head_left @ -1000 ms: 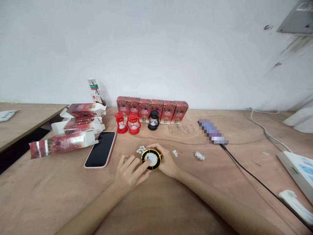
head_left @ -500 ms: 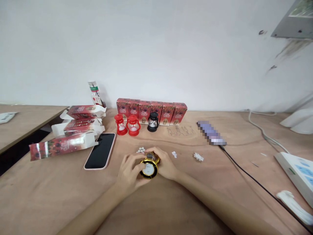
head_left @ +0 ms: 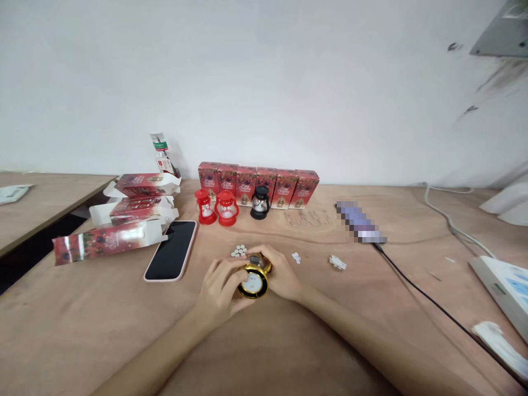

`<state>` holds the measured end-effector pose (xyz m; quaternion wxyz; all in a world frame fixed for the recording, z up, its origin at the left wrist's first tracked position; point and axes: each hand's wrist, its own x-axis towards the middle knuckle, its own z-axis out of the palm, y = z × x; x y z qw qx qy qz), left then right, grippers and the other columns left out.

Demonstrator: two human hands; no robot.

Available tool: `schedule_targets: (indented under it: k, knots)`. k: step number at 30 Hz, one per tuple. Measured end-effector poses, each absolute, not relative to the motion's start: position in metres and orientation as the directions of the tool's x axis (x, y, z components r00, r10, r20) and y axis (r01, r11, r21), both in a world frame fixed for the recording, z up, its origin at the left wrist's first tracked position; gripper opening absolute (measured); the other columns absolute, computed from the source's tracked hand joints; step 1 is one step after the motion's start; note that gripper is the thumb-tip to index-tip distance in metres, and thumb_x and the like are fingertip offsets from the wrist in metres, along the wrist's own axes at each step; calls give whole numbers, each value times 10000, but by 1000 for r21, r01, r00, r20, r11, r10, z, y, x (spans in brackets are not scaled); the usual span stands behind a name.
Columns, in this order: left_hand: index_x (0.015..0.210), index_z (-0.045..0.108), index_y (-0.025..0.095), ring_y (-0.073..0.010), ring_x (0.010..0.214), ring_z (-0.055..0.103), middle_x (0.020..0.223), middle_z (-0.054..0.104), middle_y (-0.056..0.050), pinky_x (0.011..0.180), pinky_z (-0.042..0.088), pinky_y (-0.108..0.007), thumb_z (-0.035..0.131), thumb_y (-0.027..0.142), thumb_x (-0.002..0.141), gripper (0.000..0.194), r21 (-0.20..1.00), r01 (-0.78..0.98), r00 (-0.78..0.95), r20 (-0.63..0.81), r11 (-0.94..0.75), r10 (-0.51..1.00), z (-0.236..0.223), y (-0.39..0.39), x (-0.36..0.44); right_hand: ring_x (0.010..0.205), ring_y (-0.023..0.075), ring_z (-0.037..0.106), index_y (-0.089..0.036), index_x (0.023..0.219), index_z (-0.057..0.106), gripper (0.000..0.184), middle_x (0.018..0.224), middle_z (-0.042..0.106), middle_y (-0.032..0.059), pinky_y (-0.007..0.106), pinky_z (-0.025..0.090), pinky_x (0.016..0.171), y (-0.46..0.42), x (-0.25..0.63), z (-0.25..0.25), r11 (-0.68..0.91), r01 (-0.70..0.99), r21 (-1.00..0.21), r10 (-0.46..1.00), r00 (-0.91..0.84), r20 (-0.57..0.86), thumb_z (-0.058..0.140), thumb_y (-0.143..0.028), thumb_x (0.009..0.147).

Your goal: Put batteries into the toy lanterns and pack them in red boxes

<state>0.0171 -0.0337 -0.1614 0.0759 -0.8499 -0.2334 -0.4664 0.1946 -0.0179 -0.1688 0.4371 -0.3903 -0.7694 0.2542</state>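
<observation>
Both hands (head_left: 246, 283) hold a gold lantern (head_left: 258, 270), base tilted up; two red lanterns (head_left: 216, 209) and a black lantern (head_left: 260, 203) stand beyond.

The gold lantern (head_left: 260, 265) has tilted since the first frame: its round base (head_left: 253, 282) has shifted toward the front edge of the counter (head_left: 264, 352), exposing the clear body (head_left: 257, 262) behind the base.
</observation>
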Motion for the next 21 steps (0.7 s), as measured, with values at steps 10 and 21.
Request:
schedule_targets:
  k: [10,21]
  knots:
    - [922,525,162,-232,924,639,968,661,-152,729,513,-337,554,256,901,101,75,465,464,828,-882,315,-159,-33,17,884,189,633,-232,979,591,276,968,689,32,320,483,779,-18,195,-169,541,378,-751,839,-298,455,571,-133,722]
    - [953,532,173,-245,932,640,981,663,-151,770,550,-378,620,221,853,142,99,444,409,862,-891,299,-168,-32,18,876,202,628,-230,948,622,236,967,690,43,332,488,775,-19,194,-165,504,354,-787,861,-275,428,583,-187,720]
